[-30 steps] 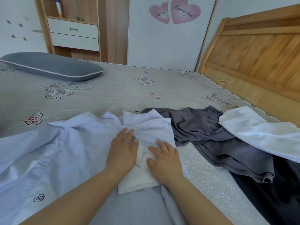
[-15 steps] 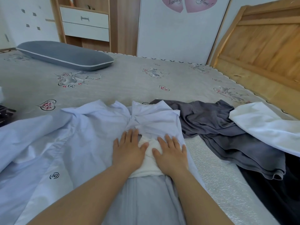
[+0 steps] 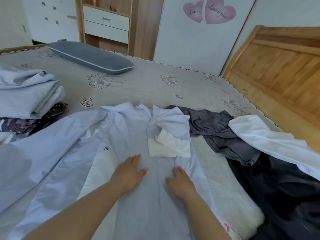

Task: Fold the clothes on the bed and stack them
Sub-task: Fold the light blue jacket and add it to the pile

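Note:
A pale blue shirt (image 3: 72,153) lies spread across the near part of the bed (image 3: 147,87), one sleeve with a cream cuff (image 3: 168,146) folded over its middle. My left hand (image 3: 129,172) and my right hand (image 3: 180,181) press flat on the shirt's body just below that cuff, fingers straight, side by side. To the right lie a crumpled grey garment (image 3: 221,132), a white garment (image 3: 270,141) and a black one (image 3: 280,196). At the far left sits a stack of folded clothes (image 3: 26,94), pale blue on top of a dark patterned piece.
A grey pillow (image 3: 90,57) lies at the far side of the bed. A wooden headboard (image 3: 280,66) leans along the right edge. Behind the bed stand a wooden shelf unit with white drawers (image 3: 106,23) and a white door with pink heart stickers (image 3: 209,12).
Both hands have slid down off the folded sleeve cuff toward me and now lie flat lower on the shirt. The view has swung left, bringing the folded stack into sight.

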